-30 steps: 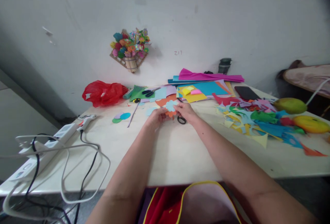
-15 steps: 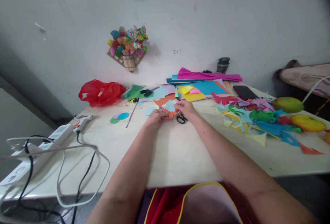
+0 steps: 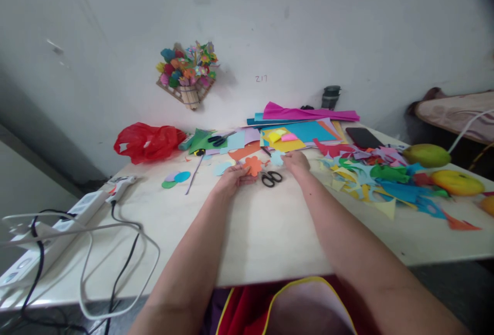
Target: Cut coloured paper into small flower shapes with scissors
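Note:
An orange paper flower (image 3: 253,165) is pinched at its left edge by my left hand (image 3: 233,179). To the right, my right hand (image 3: 297,162) grips a light blue paper flower (image 3: 277,158) between thumb and finger, apart from the orange one. Black-handled scissors (image 3: 272,179) lie on the table between and just below the two hands; their blades are hard to make out. Light blue paper circles (image 3: 222,169) rest beside my left hand. Behind the hands lies a piece of orange paper (image 3: 246,151).
Coloured paper scraps (image 3: 363,180) spread over the right side, near a mango (image 3: 457,182) and a phone (image 3: 364,138). Stacked paper sheets (image 3: 309,133) and a red plastic bag (image 3: 148,142) sit at the back. A power strip (image 3: 62,236) with loose cables occupies the left.
The light blue flower was over the orange one between both hands. My right hand has drawn it off to the right, leaving the orange flower in my left hand.

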Demonstrator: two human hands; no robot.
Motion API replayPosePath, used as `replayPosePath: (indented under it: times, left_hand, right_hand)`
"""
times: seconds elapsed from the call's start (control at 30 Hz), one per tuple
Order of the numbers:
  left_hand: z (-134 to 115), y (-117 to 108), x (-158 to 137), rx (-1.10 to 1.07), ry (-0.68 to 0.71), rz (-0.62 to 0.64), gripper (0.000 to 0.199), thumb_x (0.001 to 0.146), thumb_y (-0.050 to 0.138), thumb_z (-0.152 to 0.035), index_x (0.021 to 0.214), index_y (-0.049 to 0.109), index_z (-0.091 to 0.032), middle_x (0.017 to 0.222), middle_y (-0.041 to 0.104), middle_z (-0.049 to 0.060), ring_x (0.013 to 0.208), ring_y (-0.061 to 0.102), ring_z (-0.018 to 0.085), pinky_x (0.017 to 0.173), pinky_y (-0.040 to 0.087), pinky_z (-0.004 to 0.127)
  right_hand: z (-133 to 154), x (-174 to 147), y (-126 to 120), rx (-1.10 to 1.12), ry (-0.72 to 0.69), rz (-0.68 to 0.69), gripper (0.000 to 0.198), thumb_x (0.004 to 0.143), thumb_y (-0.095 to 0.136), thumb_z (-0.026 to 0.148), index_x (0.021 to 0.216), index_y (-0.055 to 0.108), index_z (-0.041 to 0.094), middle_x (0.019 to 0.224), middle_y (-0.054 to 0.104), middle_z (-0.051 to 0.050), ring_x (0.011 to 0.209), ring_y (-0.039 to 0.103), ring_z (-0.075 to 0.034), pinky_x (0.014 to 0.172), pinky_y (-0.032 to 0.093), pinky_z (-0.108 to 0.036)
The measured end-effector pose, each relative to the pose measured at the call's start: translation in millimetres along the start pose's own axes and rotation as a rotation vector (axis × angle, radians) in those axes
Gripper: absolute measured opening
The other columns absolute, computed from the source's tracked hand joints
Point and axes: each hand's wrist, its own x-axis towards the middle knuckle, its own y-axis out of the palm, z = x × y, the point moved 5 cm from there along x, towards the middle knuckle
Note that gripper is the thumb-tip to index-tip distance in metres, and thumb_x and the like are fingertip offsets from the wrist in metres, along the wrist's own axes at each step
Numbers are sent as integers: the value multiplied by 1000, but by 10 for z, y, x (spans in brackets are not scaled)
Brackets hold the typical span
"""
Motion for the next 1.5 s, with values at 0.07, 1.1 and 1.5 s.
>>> replayPosePath:
  times: [0.07, 1.1, 1.5]
  left_hand:
    - [-2, -1, 4, -18, 2, 9, 9, 78, 71, -16, 83, 68, -9, 80, 75, 15, 74, 74, 25, 68, 59, 31]
    - [-52, -72, 16, -180, 166, -169, 23, 68, 82, -19, 77, 61, -14, 79, 73, 7, 78, 74, 20, 67, 55, 24]
    - [-81, -85, 18, -306, 185, -214, 5, 79, 69, -13, 80, 65, -14, 84, 73, 7, 86, 73, 20, 69, 56, 26]
  right_hand:
    - [-11, 9, 9, -67, -3, 31, 30, 88, 54, 34, 103, 76, 19, 107, 75, -11, 99, 69, -25, 77, 49, -30]
    - [695, -785, 152, -657, -545, 330, 46, 83, 60, 22, 129, 61, 19, 128, 67, -15, 116, 63, -28, 87, 49, -34]
    - [642, -582, 189, -307, -447, 261, 37, 81, 64, 26, 118, 72, 25, 121, 72, -9, 110, 67, -27, 82, 50, -30]
